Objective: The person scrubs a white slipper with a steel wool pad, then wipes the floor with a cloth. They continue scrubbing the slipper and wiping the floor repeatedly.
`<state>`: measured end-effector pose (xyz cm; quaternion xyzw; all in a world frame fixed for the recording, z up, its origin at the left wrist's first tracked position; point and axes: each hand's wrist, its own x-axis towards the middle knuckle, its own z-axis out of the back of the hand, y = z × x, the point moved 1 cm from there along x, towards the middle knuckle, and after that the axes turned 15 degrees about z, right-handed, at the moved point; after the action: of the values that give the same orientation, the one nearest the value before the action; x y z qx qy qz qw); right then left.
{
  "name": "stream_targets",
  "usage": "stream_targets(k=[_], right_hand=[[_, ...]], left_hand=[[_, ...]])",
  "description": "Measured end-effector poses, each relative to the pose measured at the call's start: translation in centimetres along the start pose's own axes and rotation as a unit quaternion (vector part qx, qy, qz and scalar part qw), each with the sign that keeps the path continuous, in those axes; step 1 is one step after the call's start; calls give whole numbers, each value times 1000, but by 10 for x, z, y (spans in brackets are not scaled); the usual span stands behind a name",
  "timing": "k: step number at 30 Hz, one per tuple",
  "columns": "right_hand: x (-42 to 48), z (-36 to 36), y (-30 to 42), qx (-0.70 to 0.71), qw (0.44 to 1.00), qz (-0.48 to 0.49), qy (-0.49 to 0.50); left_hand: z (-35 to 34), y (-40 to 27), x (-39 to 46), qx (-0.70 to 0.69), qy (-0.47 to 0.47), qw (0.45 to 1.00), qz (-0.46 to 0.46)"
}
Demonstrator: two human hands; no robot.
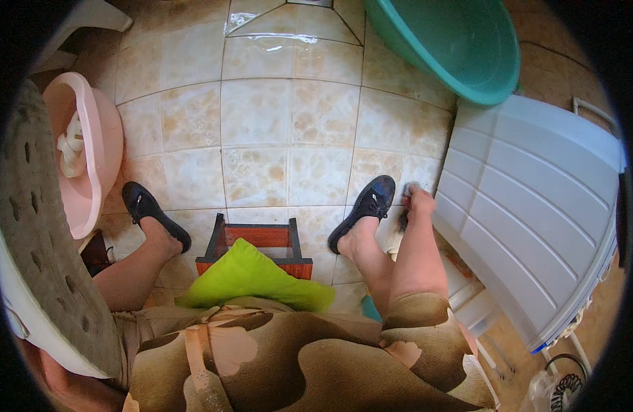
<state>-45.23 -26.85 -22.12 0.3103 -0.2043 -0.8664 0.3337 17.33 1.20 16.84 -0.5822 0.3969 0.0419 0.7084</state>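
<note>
My right hand (418, 200) reaches down to the tiled floor, just outside my right shoe (365, 211). Its fingers are bent. A small dark thing (403, 220), blurred and partly hidden by the forearm, lies against or beside them; whether they grip it is not clear. My left hand is out of sight; only part of that arm shows at the lower left. Above that arm stands a large grey panel (43, 221) with oval dents or holes and a white rim, close to the camera. A green cushion (254, 280) lies before me on a low wooden stool (259, 234).
A pink basin (108, 134) with white items (72, 147) inside is at the left. A teal tub (481, 77) stands at the upper right beside a ribbed pale plastic cabinet (522, 206). Water glistens on the floor tiles (280, 41) at the top.
</note>
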Motion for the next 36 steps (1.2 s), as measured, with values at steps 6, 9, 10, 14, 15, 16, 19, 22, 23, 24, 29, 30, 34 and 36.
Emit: stream_targets(k=[6,9,10,14,15,16,19,22,23,24,29,30,34,36], right_hand=[[-17,-15,22,-351,921,166,20],[7,-1,7,-309,944,116,-20],[12,5,3,-283,954,92,-38],[13,20,7,55,992,-29,-111],[9,19,8,51,990,-31,-127],[5,16,8,47,988,-33,-143],[9,18,-9,56,983,-47,-170],[42,27,-46,24,986,4,-162],[50,29,-54,5,988,32,-154],[48,25,-53,-82,983,62,-149],[-2,2,11,-313,931,142,-126],[-6,-2,13,-319,927,147,-130],[-5,-15,21,-364,905,191,-112],[1,-23,29,-371,892,247,-74]], left_hand=[[-5,1,-1,4,-6,1000,0],[-7,3,2,4,-6,1000,2],[-8,5,1,7,-10,1000,3],[-8,6,-1,12,-24,1000,6],[-10,6,-1,13,-24,1000,6],[-11,7,0,11,-24,1000,6],[-13,7,0,15,-27,999,8],[-17,7,4,17,-22,1000,13],[-18,8,5,18,-21,1000,14],[-19,8,5,20,-22,999,14],[-17,8,3,16,-26,999,12],[-23,5,3,17,-25,999,12],[-22,-3,1,13,-17,1000,14],[-16,-3,2,9,-9,1000,14]])
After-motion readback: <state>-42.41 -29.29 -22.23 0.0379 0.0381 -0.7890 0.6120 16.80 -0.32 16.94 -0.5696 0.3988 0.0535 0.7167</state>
